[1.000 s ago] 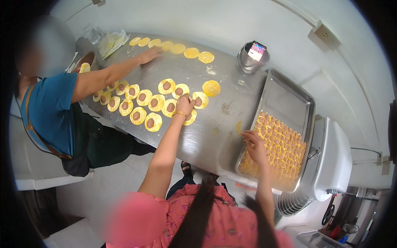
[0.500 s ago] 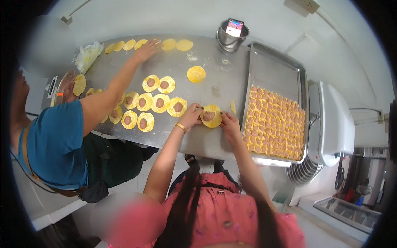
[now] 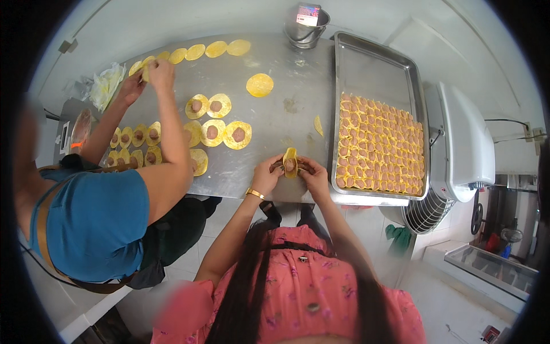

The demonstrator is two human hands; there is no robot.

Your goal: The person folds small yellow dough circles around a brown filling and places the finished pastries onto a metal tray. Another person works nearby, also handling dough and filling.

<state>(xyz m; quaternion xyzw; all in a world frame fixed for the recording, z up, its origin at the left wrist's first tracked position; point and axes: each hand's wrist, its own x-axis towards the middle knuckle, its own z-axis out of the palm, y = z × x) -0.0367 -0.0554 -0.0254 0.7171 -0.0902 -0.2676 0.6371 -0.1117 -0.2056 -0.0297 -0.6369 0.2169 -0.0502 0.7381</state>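
Observation:
Between my two hands, above the near edge of the steel table (image 3: 275, 123), is a dumpling (image 3: 290, 164): a yellow round wrapper with its sides folded up around a ball of pinkish meat filling. My left hand (image 3: 267, 175) pinches its left side and my right hand (image 3: 315, 176) its right side. To the left lie several flat wrappers topped with meat, the closest being a filled wrapper (image 3: 237, 135). A bare wrapper (image 3: 260, 85) lies farther back. On the right, a metal tray (image 3: 375, 69) holds tight rows of open-topped dumplings (image 3: 378, 146).
At the left, a co-worker in a blue shirt (image 3: 91, 223) reaches over the table, handling wrappers at the far edge. A metal bucket (image 3: 306, 35) with a phone (image 3: 307, 14) on it stands at the back. A white machine (image 3: 461, 140) adjoins the tray. A wrapper scrap (image 3: 318, 125) lies nearby.
The wrapper in my hands was flat and open; now its sides are gathered up around the meat, and my hands are closer together. The co-worker's arm has drawn left along the wrapper row.

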